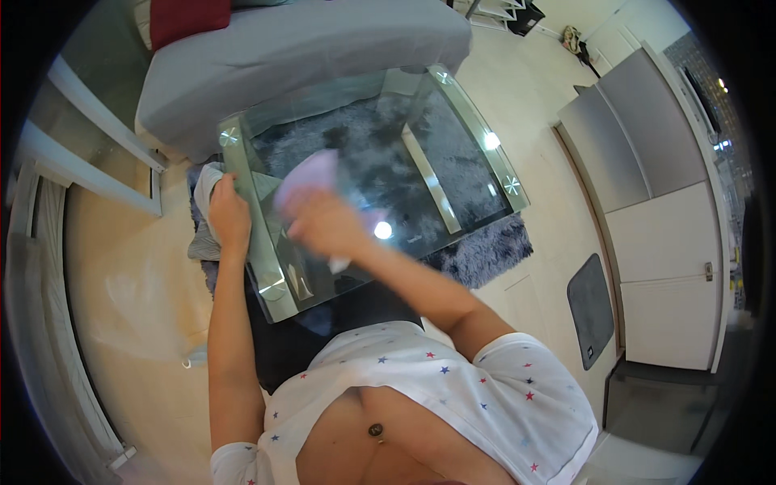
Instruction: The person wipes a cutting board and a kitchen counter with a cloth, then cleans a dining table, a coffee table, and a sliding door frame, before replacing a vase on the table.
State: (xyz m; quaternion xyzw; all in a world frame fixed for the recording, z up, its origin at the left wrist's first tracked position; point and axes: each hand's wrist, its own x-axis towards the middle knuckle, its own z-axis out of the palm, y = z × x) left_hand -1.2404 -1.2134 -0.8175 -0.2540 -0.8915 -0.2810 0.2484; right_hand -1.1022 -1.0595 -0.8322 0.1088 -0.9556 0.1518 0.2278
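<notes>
A glass-topped table with pale metal side strips stands before me. Over its surface, toward the left half, my right hand is closed on a light purple cloth; both are smeared by motion. A small white bit shows below that hand, too blurred to name. At the table's left edge my left hand is closed on a grey cloth, which hangs beside the metal strip. Part of the grey cloth is hidden behind the hand.
A shaggy grey rug lies under the table. Beyond it stands a sofa with a grey cover and a red cushion. Cabinets line the right, with a dark mat on the floor. A sliding door frame is at left.
</notes>
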